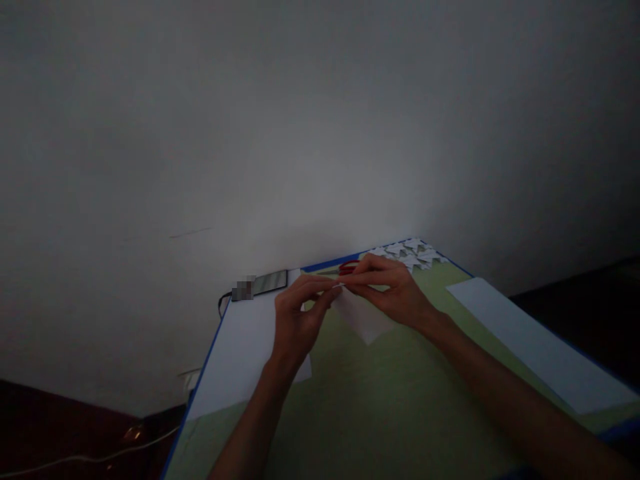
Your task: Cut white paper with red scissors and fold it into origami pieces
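My left hand (pixel 299 319) and my right hand (pixel 393 288) meet above a green table (pixel 380 400), fingers pinched together on the top edge of a folded white paper piece (pixel 363 319). The paper hangs down in a point below my fingertips. Red scissors (pixel 349 267) lie just behind my right hand, partly hidden by it. The scene is dim.
A stack of white sheets (pixel 240 353) lies at the table's left under my left wrist. A long white strip (pixel 540 347) lies at the right. Several small folded white paper shapes (pixel 413 253) sit at the far corner. A phone (pixel 267 283) lies by the wall. A cable (pixel 90 459) runs across the floor.
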A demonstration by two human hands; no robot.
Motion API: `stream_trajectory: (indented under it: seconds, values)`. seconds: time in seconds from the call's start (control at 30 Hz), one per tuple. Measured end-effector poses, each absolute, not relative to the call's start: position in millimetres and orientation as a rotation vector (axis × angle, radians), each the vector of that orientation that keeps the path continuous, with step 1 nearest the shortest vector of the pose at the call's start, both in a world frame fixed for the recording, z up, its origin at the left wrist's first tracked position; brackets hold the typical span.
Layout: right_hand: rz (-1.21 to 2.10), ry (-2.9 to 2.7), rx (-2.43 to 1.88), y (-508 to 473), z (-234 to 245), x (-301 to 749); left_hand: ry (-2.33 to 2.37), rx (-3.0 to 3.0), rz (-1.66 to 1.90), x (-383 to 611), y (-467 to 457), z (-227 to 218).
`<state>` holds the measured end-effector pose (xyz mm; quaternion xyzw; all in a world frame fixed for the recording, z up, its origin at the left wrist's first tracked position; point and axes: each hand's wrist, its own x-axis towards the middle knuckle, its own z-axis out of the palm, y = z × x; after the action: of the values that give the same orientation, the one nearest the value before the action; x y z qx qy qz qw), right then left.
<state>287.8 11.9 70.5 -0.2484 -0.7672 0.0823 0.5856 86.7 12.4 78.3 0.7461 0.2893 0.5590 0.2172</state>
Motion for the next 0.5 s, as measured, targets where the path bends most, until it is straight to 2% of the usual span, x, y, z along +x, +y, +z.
stream_trajectory:
  seconds: [0.5]
  values:
    - [0.346, -1.678, -0.679, 10.6, 73.6, 293.6, 0.803, 2.149, 1.548, 82.0, 10.0, 88.0]
